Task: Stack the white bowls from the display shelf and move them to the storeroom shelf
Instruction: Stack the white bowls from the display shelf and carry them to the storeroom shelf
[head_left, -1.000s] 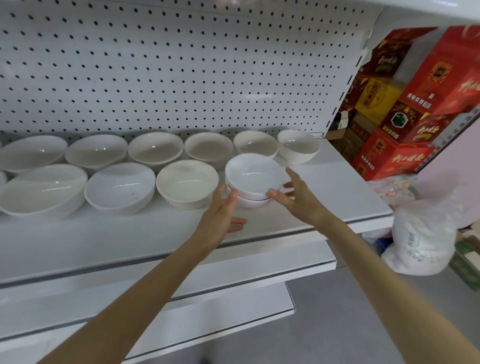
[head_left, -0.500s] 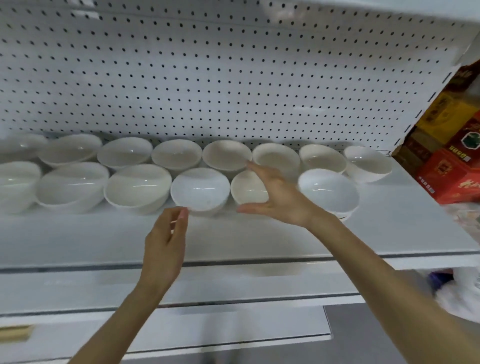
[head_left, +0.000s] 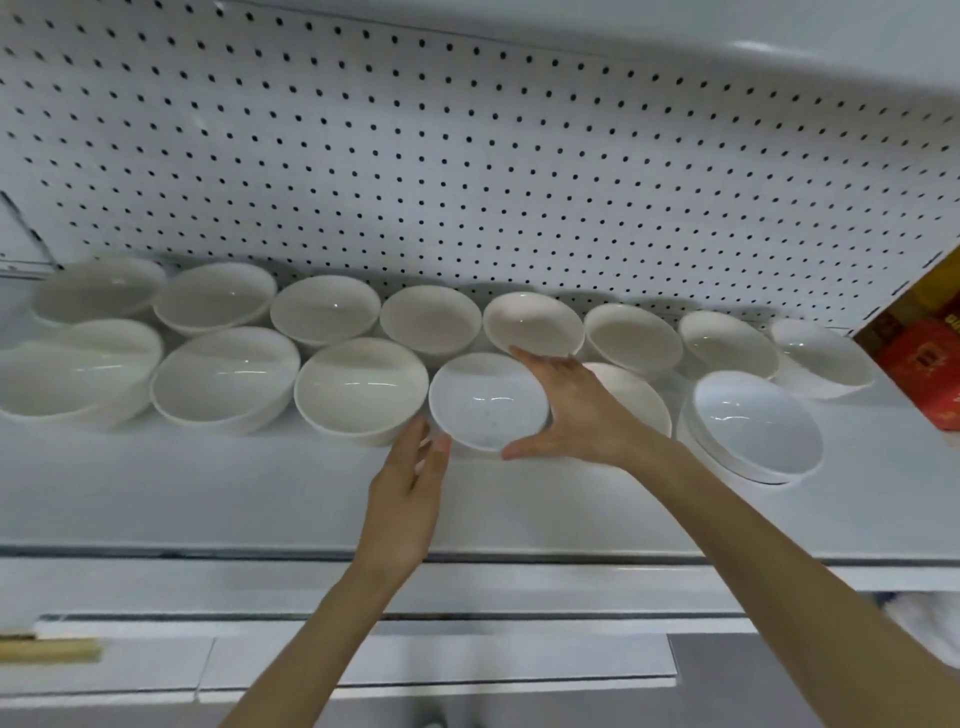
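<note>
Several white bowls stand in two rows on the white display shelf (head_left: 208, 493). A front-row bowl (head_left: 485, 397) sits between my hands. My right hand (head_left: 582, 415) lies against its right side, thumb at the front rim and fingers spread toward the back rim. The straight fingertips of my left hand (head_left: 410, 488) touch its front left edge. To the right, a stack of two bowls (head_left: 753, 423) rests on the shelf. Another front-row bowl (head_left: 647, 397) is partly hidden behind my right hand.
A white pegboard wall (head_left: 467, 171) backs the shelf, and an upper shelf (head_left: 727, 36) hangs overhead. Red and yellow cartons (head_left: 930, 364) stand past the shelf's right end. Lower white shelves (head_left: 467, 660) jut out below my arms.
My view has shifted left along the shelf. Both hands left the two-bowl stack and moved left. They now flank another front-row bowl, with the right hand lowered onto its right side.
</note>
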